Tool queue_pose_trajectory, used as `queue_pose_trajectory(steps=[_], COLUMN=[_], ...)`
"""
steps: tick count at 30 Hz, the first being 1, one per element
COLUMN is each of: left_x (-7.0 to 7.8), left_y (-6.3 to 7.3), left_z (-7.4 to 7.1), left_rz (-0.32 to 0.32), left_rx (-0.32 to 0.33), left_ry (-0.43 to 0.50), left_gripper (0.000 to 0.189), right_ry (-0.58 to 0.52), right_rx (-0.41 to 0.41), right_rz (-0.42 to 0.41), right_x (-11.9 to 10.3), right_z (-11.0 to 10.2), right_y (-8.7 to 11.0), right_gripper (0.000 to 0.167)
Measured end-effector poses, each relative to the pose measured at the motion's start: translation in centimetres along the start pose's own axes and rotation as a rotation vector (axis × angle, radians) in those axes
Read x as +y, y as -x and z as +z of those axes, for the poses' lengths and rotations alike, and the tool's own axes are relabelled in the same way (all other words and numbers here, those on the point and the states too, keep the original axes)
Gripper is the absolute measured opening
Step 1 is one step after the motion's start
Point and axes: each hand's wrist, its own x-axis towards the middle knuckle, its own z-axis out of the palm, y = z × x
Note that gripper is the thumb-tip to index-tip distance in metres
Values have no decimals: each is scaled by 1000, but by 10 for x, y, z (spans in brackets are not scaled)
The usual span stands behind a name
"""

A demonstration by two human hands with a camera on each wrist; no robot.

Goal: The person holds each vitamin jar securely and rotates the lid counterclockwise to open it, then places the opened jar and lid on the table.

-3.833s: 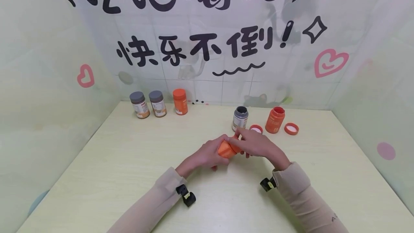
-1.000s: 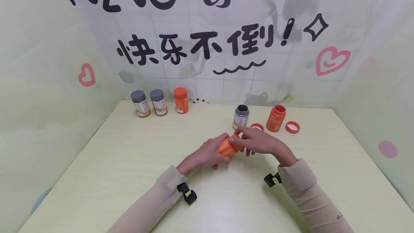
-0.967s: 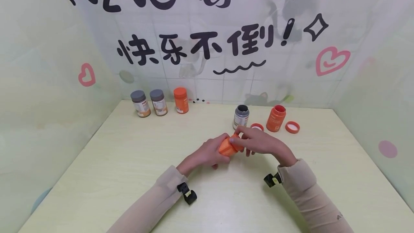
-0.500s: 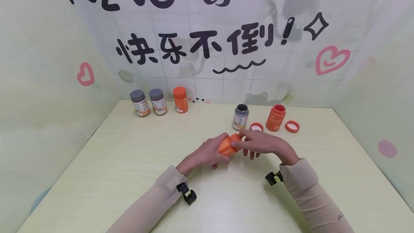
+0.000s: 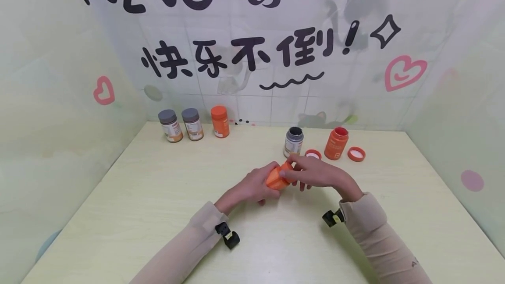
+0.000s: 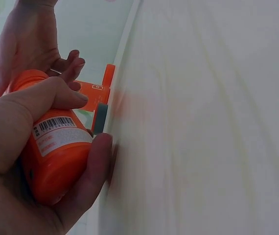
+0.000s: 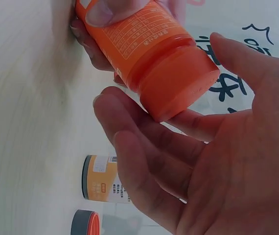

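In the head view my left hand [image 5: 260, 184] grips the body of an orange bottle [image 5: 276, 179], tilted over the middle of the table. Its barcode label shows in the left wrist view, with thumb and fingers wrapped round the bottle [image 6: 63, 161]. The orange cap [image 7: 178, 83] sits on the bottle's neck, pointing toward my right hand [image 5: 315, 171]. That hand's curved fingers surround the cap, one passing behind it, while the thumb tip lies close by its edge in the right wrist view. Just behind the hands stands an uncapped grey jar [image 5: 293, 143], partly covered by the right fingers.
An uncapped red bottle [image 5: 336, 143] stands at the back right, with an upturned red cap [image 5: 356, 154] beside it and another red cap [image 5: 313, 154] left of it. Two grey-capped jars [image 5: 171, 128] [image 5: 193, 125] and a capped orange bottle [image 5: 220, 122] line the back left.
Half a second ago my right fingers were lower and farther right at the cap; now they are back over it, much as one second ago. The left hand and bottle have barely moved.
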Motion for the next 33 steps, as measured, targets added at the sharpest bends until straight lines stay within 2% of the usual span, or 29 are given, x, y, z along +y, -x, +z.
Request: queue_pose_trajectory(steps=[8, 19, 33], left_x=[-2, -2, -2], left_y=[-1, -1, 0], left_z=[0, 0, -1], left_rz=[26, 4, 15], left_rx=[-4, -2, 1], left_ry=[9, 18, 19], left_gripper=[46, 45, 48], right_ry=[-14, -21, -7], right_rx=[39, 49, 63], right_rz=[-29, -64, -83], right_x=[0, -2, -1], right_z=[1, 1, 3], right_y=[1, 1, 0], right_gripper=[36, 34, 36])
